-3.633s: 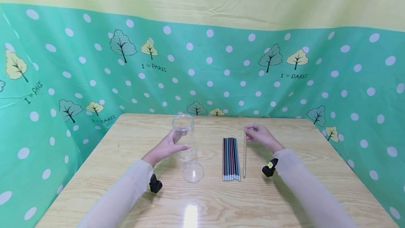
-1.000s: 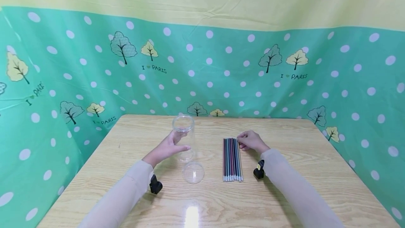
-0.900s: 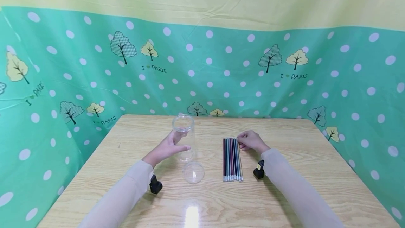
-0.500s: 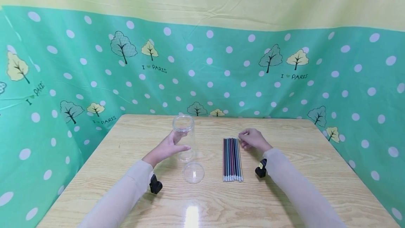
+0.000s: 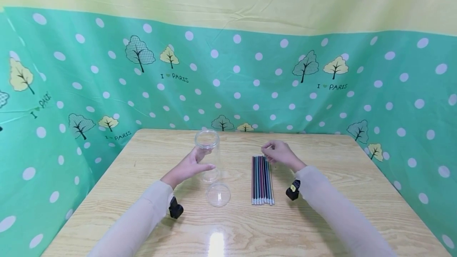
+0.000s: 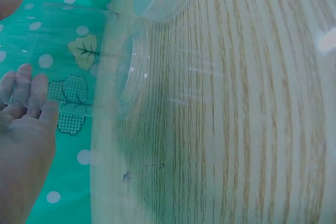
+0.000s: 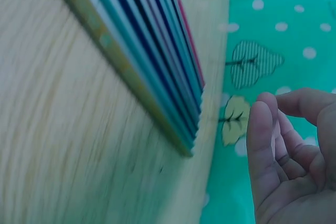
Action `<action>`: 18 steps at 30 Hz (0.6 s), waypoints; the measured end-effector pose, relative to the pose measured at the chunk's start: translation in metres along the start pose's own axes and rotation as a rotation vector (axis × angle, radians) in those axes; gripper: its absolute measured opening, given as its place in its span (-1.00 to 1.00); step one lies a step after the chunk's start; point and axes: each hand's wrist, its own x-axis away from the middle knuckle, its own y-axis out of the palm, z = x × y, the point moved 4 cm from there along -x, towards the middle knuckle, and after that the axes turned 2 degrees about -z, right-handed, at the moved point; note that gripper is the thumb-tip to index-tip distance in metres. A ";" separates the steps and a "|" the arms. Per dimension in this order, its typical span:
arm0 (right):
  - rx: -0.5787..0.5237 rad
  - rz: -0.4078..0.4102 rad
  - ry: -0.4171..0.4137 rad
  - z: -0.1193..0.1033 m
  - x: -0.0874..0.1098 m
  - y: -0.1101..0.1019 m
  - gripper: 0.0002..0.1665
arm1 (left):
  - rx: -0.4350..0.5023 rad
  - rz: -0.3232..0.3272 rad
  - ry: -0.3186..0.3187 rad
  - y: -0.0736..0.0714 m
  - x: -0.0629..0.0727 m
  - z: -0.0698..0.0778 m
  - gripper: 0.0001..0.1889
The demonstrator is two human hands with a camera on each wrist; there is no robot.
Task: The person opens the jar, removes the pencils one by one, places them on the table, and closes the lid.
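Observation:
My left hand (image 5: 194, 163) grips a tall clear plastic jar (image 5: 213, 158) that stands upright, thumb on the near side and fingers around the left. In the left wrist view the jar (image 6: 84, 59) shows nothing inside. A clear round lid (image 5: 218, 194) lies just in front of it. Several dark striped pencils (image 5: 262, 181) lie side by side, their silvery ends toward me; a golden pencil (image 7: 118, 59) forms the row's right edge. Over the far end of the row hovers my right hand (image 5: 280, 154), thumb and forefinger tips together with nothing between them, other fingers curled.
The wood-grain table (image 5: 246, 229) runs back to a green dotted curtain (image 5: 250, 90) hanging along its far edge and sides. A black wrist camera (image 5: 292, 190) sits under the right sleeve, another wrist camera (image 5: 175, 208) under the left.
The golden pencil, earlier pinched apart from the others, was brought left against the row. My right hand has since let it go and shifted up and slightly left. The left hand has stayed put.

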 end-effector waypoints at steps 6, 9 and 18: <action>0.038 -0.030 -0.042 -0.016 0.004 0.017 -0.72 | -0.003 0.006 0.001 0.000 0.000 -0.001 -0.05; 0.043 -0.053 -0.071 -0.024 0.006 0.025 -0.75 | -0.008 0.004 0.006 0.000 0.000 0.000 -0.05; 0.045 -0.157 -0.170 -0.042 0.015 0.049 -0.75 | -0.001 0.001 0.009 -0.001 0.000 0.000 -0.05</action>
